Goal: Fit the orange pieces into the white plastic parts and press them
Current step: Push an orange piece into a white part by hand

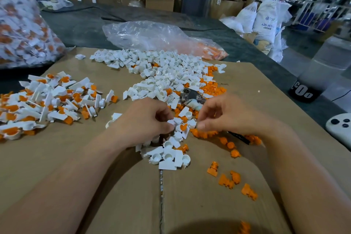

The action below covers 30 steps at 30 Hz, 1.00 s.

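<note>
Pinching a white part [171, 122] in my left hand [150, 119], just on my side of the loose white heap [161, 74], I have my curled right hand [224, 114] close; what it grips I cannot tell. Pressed crooked, the orange piece [183, 127] beside it could jam or spring out.

White part [171, 122] in the left hand [148, 119] is mostly hidden by its fingers. We can't tell whether the right hand [224, 114] pinches anything. Bag [24, 24] at left: blurred, cropped.
</note>
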Each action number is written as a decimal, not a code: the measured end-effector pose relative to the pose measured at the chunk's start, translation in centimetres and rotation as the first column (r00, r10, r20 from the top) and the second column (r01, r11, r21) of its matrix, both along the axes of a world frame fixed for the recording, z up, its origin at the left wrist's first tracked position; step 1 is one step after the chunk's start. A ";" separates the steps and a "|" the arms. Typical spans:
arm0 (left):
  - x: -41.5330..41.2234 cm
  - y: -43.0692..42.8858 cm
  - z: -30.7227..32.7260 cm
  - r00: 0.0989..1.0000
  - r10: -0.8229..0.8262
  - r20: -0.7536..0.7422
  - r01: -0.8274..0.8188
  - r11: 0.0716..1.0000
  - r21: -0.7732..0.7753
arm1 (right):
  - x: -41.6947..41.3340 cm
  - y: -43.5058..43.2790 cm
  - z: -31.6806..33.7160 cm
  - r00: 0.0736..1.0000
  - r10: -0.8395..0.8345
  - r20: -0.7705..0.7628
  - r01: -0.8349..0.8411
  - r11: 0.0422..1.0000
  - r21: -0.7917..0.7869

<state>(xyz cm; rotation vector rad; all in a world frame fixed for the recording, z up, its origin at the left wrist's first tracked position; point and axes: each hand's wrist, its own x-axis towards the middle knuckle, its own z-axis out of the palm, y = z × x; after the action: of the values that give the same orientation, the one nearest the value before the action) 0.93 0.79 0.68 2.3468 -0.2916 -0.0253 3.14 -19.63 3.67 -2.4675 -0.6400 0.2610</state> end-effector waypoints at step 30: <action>0.4 0.0 0.8 0.931 -0.098 -0.352 -0.227 0.599 -0.768 | -0.8 2.4 -1.0 0.991 -0.039 0.126 -0.014 0.918 0.395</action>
<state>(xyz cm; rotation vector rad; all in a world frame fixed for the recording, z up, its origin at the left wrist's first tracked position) 1.31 0.76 1.50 1.3870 -0.0034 -0.2421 2.38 -17.27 2.64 -2.1068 -0.6586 -0.0381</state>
